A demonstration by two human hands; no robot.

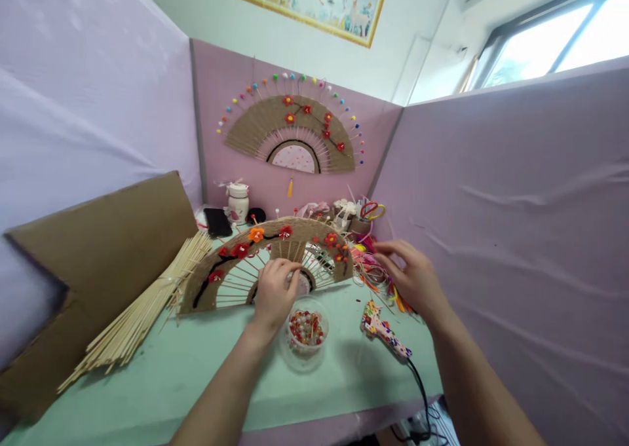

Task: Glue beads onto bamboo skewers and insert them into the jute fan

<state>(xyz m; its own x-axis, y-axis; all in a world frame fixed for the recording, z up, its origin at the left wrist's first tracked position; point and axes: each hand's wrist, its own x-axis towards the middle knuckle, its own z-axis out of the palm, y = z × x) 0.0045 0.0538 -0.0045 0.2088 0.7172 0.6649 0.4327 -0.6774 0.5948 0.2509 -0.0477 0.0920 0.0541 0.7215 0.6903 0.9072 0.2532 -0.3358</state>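
Observation:
A brown fan-shaped craft piece (pixel 289 233) with red and orange flowers and wooden ribs stands on the green table (pixel 196 367). My left hand (pixel 274 294) rests against the fan's lower middle with its fingers curled, just above a clear bowl of red and white beads (pixel 305 331). Whether it pinches anything is hidden. My right hand (pixel 411 277) hovers with fingers spread over a tangle of coloured cords (pixel 378 276) at the fan's right end. A glue gun (pixel 386 331) wrapped in patterned tape lies on the table near that hand.
A bundle of thin bamboo sticks (pixel 142 308) and a cardboard sheet (pixel 98 249) lie at the left. A finished fan (pixel 295 135) hangs on the pink back panel. A white jar (pixel 238 200), a black phone (pixel 217 222) and scissors (pixel 371 210) sit at the back. Purple partitions enclose both sides.

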